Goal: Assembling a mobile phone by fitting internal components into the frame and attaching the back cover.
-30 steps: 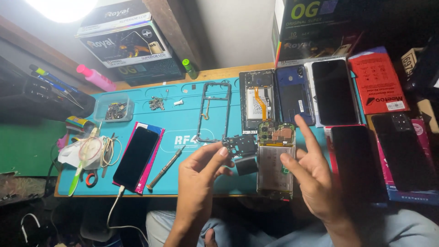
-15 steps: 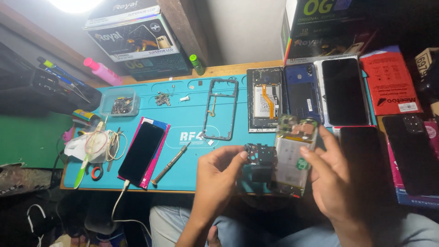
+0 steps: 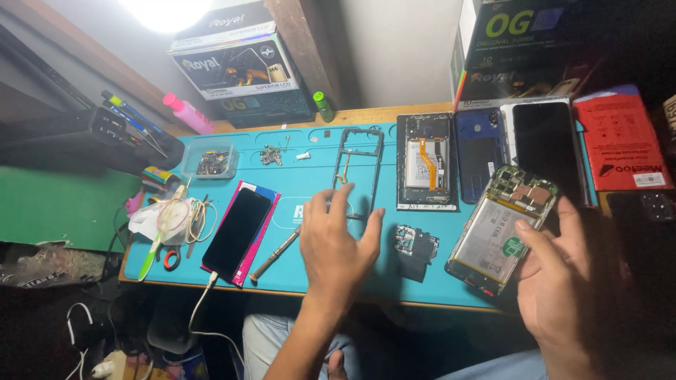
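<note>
Now the left hand (image 3: 338, 246) has released the small black part (image 3: 415, 250), spread empty beside it, while the right hand (image 3: 563, 281) grips the opened phone (image 3: 500, 232).

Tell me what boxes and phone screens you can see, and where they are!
Dark printed box: back left, under the lamp, rectangular.
Black box with green lettering: back right, tall.
Red flat package: far right, rectangular.
Phone with dark screen: left on the teal mat, on a pink case, cable plugged in.
Black screen panel: back right, glossy.

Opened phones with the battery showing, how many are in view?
2: one opened phone held in the right hand, another flat on the blue mat behind it. Others may be hidden.
</note>
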